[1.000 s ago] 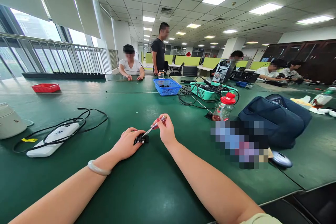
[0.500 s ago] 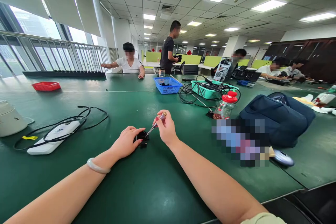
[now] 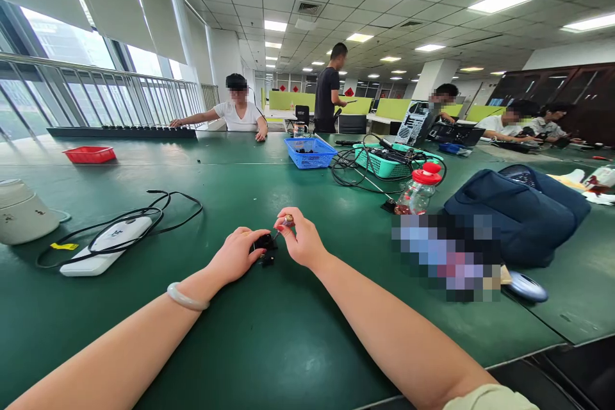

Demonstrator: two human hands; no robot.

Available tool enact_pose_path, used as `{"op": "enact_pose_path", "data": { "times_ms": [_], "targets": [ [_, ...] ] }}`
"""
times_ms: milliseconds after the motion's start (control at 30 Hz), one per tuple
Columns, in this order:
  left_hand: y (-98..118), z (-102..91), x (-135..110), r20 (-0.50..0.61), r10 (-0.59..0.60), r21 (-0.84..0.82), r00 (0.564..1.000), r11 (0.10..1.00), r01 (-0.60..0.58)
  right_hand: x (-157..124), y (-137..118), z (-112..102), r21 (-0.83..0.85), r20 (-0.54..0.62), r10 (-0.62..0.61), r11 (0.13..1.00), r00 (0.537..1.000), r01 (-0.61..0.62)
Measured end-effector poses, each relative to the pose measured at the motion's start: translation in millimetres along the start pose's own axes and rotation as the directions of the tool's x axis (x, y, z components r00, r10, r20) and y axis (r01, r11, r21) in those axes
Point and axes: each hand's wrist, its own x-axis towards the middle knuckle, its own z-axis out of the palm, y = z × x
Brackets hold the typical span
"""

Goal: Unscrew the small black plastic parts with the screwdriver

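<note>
My left hand (image 3: 237,252) rests on the green table (image 3: 192,333), its thumb and fingers closed around a small black part (image 3: 262,243) whose kind I cannot make out. Another little black piece (image 3: 268,261) lies just in front of it, close to my thumb. In my right hand (image 3: 303,238) is a screwdriver (image 3: 287,221), gripped by its handle between thumb and fingers. Its shaft slants down toward the black part; the tip is hard to see there, so I cannot tell whether it touches.
A white power strip (image 3: 103,246) with a black cable lies left. Farther off stand a red tray (image 3: 89,154), a blue basket (image 3: 311,152) and a green basket (image 3: 384,166) of cables. At right are a red-lidded jar (image 3: 419,189) and a navy bag (image 3: 514,218). Several people are beyond.
The screwdriver now stands steeper, its handle lower and slightly left, with my right hand turned over it. My left hand still holds the black part. A person across the table reaches farther left.
</note>
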Motion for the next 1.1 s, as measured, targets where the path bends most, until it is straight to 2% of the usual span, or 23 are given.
{"op": "enact_pose_path", "data": {
  "times_ms": [133, 233, 333, 433, 633, 767, 900, 1000, 1100],
  "targets": [
    [1, -0.6, 1, 0.009, 0.003, -0.001, 1.0, 1.0, -0.003, 0, -1, -1, 0.068, -0.079, 0.011, 0.998, 0.997, -0.005],
    [2, -1.0, 1, 0.015, -0.007, -0.008, 1.0, 1.0, 0.007, -1, 0, -1, 0.065, -0.038, 0.019, 0.998, 0.999, -0.017],
    [3, -1.2, 1, 0.007, -0.008, -0.013, 1.0, 1.0, 0.009, -1, 2, 1, -0.006, 0.03, 0.016, 1.0, 0.999, -0.016],
    [3, -0.7, 1, -0.001, -0.003, -0.012, 1.0, 1.0, 0.003, 1, 4, 3, -0.039, 0.039, 0.013, 0.999, 0.999, -0.012],
    [1, 1.6, 2, 0.009, -0.024, -0.004, 1.0, 1.0, 0.024, 6, 8, -1, -0.026, -0.128, 0.073, 0.997, 0.989, -0.077],
    [0, 1.4, 2, 0.018, -0.02, -0.009, 1.0, 1.0, 0.02, 4, 1, -3, 0.037, -0.206, 0.075, 0.997, 0.976, -0.069],
    [1, 0.5, 2, 0.01, 0.002, -0.009, 1.0, 1.0, -0.001, 0, -3, 2, 0.056, -0.077, -0.025, 0.998, 0.997, 0.029],
    [1, 0.7, 2, 0.011, 0.01, -0.01, 1.0, 1.0, -0.01, -2, 0, 6, -0.019, 0.037, -0.102, 0.995, 0.994, 0.102],
    [1, 1.2, 2, 0.013, 0.016, -0.021, 1.0, 1.0, -0.016, -2, 1, 8, -0.08, 0.124, -0.118, 0.988, 0.985, 0.129]
  ]
}}
